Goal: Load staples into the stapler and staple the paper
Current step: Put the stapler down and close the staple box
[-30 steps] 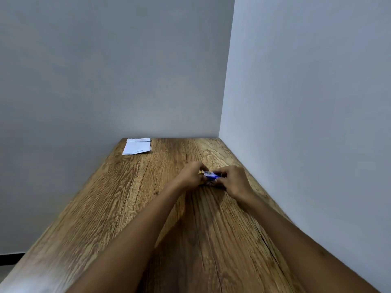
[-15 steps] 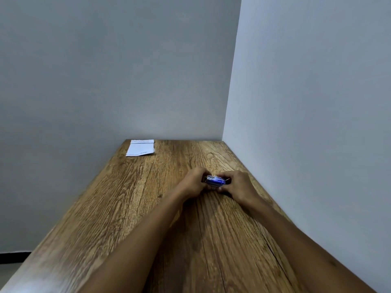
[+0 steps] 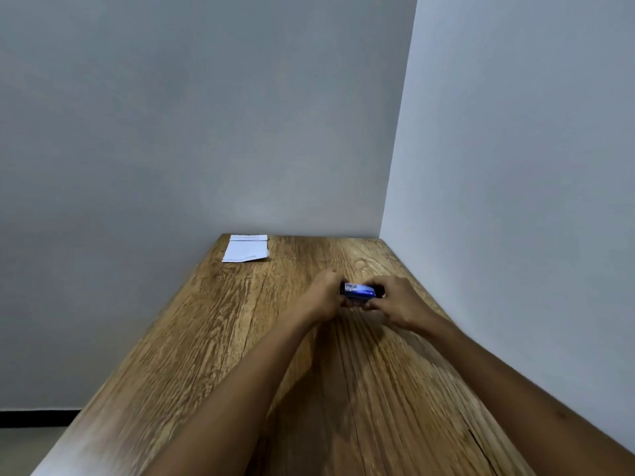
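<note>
Head view: we hold a small blue box (image 3: 359, 291), probably staples, low over the worktop (image 3: 240, 338).
Fingers: left hand (image 3: 324, 297) and right hand (image 3: 395, 304) both grip it, to open it.
Paper (image 3: 245, 248): far corner, waiting.

Matt wood table (image 3: 240, 338), paper sheet (image 3: 245, 249).

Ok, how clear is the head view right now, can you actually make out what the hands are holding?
Head view: soft motion blur throughout. The left hand and right hand hold a small blue box between them, its print unreadable. The dark item behind it is too smeared to identify. The paper at the far table edge is soft too. Wide-angle lens bends the wall corner. No glare.
</note>
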